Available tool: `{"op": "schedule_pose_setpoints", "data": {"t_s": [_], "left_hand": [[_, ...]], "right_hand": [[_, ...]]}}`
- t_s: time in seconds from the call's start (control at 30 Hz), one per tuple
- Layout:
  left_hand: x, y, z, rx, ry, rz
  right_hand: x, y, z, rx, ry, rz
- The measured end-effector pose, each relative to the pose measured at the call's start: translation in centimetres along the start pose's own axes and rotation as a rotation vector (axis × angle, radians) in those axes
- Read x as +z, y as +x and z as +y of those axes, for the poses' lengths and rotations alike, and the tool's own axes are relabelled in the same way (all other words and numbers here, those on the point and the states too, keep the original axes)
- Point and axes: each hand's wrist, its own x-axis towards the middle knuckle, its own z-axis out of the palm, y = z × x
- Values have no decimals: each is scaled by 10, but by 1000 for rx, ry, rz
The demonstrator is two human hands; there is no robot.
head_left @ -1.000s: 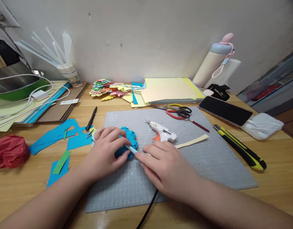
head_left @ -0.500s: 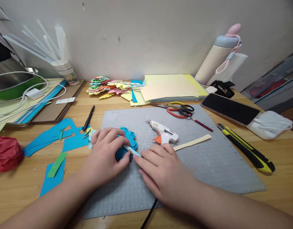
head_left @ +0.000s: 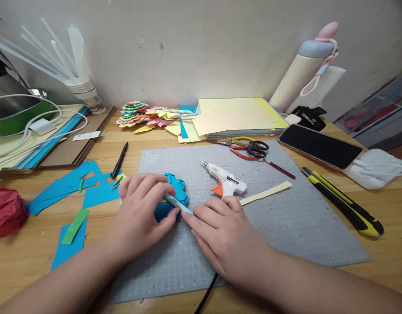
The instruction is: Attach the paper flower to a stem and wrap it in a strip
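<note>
Both hands grip a thin light-blue rolled paper stem (head_left: 177,203) over the grey cutting mat (head_left: 168,270). My left hand (head_left: 145,213) is closed around its upper left part, thumb and fingers bent. On its lower right end my right hand (head_left: 220,231) is closed, fingers pressed together. A blue paper flower (head_left: 178,187) lies under and behind the left hand, which partly covers it. Just past the right hand's fingers is a white glue gun (head_left: 227,176) with an orange trigger. A cream paper strip (head_left: 268,192) lies to its right.
Scissors (head_left: 253,148), a red pencil (head_left: 279,168) and a yellow-black utility knife (head_left: 343,203) lie to the right, near a phone (head_left: 320,146). Blue paper scraps (head_left: 61,187), a black pen (head_left: 119,160) and crumpled red paper (head_left: 7,211) are left. Colourful paper flowers (head_left: 133,114) lie behind.
The view has shifted slightly. The left hand has moved a little to the left along the stem, showing more of it; the right hand keeps its hold.
</note>
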Motion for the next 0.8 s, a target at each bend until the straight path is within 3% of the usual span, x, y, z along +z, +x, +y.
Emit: {"op": "schedule_pose_setpoints", "data": {"t_s": [0.13,0.33,0.8], "left_hand": [[-6,-5,-5,136,120,78],[-5,-6,-9,253,182,89],[-5,-4,-7,257,170,94]], "right_hand": [[1,0,1,-10,-13,-4],[1,-1,3,-12,4,-12],[0,-1,4,-22,4,-20]]}}
